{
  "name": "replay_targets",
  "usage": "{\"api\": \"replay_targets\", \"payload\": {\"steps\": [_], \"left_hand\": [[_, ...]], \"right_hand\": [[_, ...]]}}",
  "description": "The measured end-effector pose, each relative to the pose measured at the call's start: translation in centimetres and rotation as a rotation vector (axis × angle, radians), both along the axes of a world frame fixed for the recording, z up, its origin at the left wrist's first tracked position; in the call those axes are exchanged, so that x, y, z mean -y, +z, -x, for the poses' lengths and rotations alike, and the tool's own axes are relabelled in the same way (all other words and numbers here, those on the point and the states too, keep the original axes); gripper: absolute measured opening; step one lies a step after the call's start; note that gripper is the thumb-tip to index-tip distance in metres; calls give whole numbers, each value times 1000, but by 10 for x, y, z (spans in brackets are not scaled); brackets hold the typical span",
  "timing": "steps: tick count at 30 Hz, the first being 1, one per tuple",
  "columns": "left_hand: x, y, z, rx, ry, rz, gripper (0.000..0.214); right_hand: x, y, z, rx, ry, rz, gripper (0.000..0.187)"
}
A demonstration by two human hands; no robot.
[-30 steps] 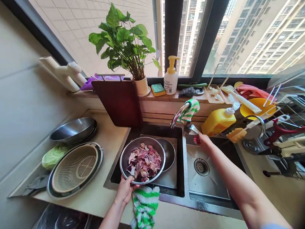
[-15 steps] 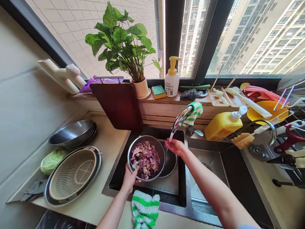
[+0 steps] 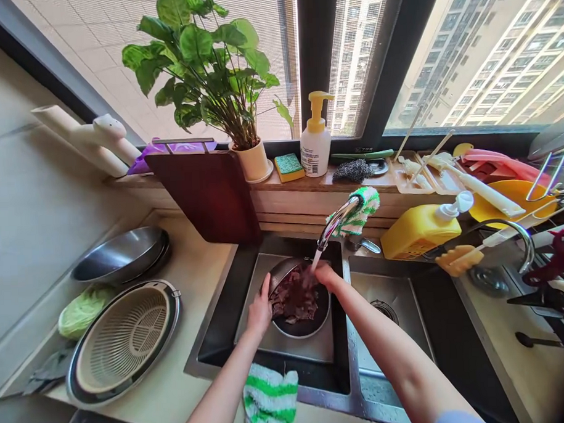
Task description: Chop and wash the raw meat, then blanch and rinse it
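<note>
A steel bowl (image 3: pixel 275 275) of raw meat pieces (image 3: pixel 294 299) is tipped over a second bowl (image 3: pixel 309 326) in the left sink basin (image 3: pixel 221 337). My left hand (image 3: pixel 260 308) grips the tipped bowl's rim. My right hand (image 3: pixel 325 276) is in the meat under the running water from the tap (image 3: pixel 335 222), which has a green striped cloth (image 3: pixel 361 207) wrapped on it. Whether the right hand's fingers hold meat is hidden.
A colander in a tray (image 3: pixel 122 340), a cabbage (image 3: pixel 82 310) and a steel wok (image 3: pixel 119 254) lie on the left counter. A cutting board (image 3: pixel 202 192) leans behind the sink. A striped towel (image 3: pixel 270 400) hangs at the front edge. A yellow detergent bottle (image 3: pixel 421 228) and a dish rack (image 3: pixel 542 252) stand right.
My right hand left the tap handle and came under the running water into the meat. My left hand carried the bowl under the tap and tilted it over the other bowl.
</note>
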State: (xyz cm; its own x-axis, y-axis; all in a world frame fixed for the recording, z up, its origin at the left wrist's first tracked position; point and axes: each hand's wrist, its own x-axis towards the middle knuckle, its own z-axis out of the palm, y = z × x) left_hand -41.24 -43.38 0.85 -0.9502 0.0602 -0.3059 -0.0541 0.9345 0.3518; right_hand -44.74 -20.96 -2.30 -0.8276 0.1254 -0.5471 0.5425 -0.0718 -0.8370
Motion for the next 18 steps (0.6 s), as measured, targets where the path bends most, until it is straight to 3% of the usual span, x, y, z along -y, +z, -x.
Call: {"api": "replay_targets", "payload": {"steps": [5, 7, 10, 12, 14, 18], "left_hand": [[-1, 10, -1, -55, -111, 95, 74], [-1, 14, -4, -63, -142, 153, 71], [-3, 20, -11, -71, -193, 244, 68], [-3, 22, -18, -88, -220, 276, 68], [-2, 20, -25, -123, -229, 270, 69], [7, 0, -35, -292, -240, 165, 68]], "right_hand": [[-11, 9, -7, -75, -66, -379, 41], [-15, 17, -8, -157, 61, -589, 55], [-19, 30, -10, -302, 483, -861, 68], [-20, 36, -13, -317, 686, -941, 71], [-19, 40, -19, -309, 761, -1002, 68], [-18, 41, -37, -394, 726, -1101, 62]]}}
